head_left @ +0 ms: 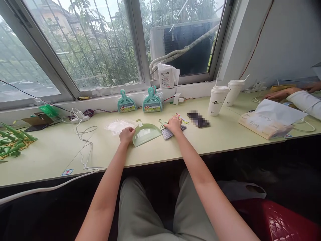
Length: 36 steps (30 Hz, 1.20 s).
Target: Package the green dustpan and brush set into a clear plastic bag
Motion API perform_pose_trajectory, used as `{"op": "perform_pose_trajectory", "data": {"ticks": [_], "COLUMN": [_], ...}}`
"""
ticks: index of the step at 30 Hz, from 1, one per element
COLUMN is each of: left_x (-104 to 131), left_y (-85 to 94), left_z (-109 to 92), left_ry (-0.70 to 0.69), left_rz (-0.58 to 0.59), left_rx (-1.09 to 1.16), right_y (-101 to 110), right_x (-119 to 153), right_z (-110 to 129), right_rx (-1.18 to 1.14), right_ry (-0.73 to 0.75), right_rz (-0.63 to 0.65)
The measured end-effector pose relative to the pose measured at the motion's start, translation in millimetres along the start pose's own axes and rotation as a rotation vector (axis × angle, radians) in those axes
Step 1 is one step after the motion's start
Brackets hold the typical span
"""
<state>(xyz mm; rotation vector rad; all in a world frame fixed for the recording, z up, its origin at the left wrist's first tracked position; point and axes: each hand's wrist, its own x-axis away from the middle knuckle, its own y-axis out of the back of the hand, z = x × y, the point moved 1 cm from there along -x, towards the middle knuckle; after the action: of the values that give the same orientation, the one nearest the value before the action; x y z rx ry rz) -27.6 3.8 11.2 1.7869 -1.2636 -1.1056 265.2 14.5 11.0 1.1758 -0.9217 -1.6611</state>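
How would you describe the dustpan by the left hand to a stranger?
On the table under the window, find the person's left hand. At it lies the see-through pale-green dustpan, left of the grey-bristled brush. Unlike the teal dustpans upright by the wall, it is paler and lies down.

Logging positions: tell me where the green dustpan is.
In the head view, the green dustpan is on the table, left of centre, between the left hand at its edge and the grey-bristled brush under the right hand.

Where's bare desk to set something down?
Between green pile and white cables; between cables and left hand; right front, between brush and tissue pack. Crowded: middle, where dustpan and right hand at the brush sit close.
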Motion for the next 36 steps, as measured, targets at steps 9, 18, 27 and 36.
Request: {"op": "perform_pose_trajectory", "data": {"ticks": [9, 18, 27, 36], "left_x": [2.0, 19.1, 28.9, 6.0], "left_y": [0.8, -3.8, -5.5, -16.3], "left_z": [-2.2, -22.8, -38.7, -9.4], "left_ry": [0.001, -0.361, -0.602, -0.442], "left_rz": [0.003, 0.233, 0.399, -0.089], "left_rx": [-0.007, 0.159, 0.475, 0.08], "right_y": [5.7, 11.3, -3.2, -5.5], "right_x": [1.5, 6.6, 15.2, 22.6], "right_z": [-1.0, 16.1, 31.6, 37.9], "right_rx": [-0.05, -0.272, -0.246, -0.331], "right_ry": [-0.077, 0.208, 0.381, 0.481], "right_rz": [-0.083, -0.008, 0.104, 0.111]}}
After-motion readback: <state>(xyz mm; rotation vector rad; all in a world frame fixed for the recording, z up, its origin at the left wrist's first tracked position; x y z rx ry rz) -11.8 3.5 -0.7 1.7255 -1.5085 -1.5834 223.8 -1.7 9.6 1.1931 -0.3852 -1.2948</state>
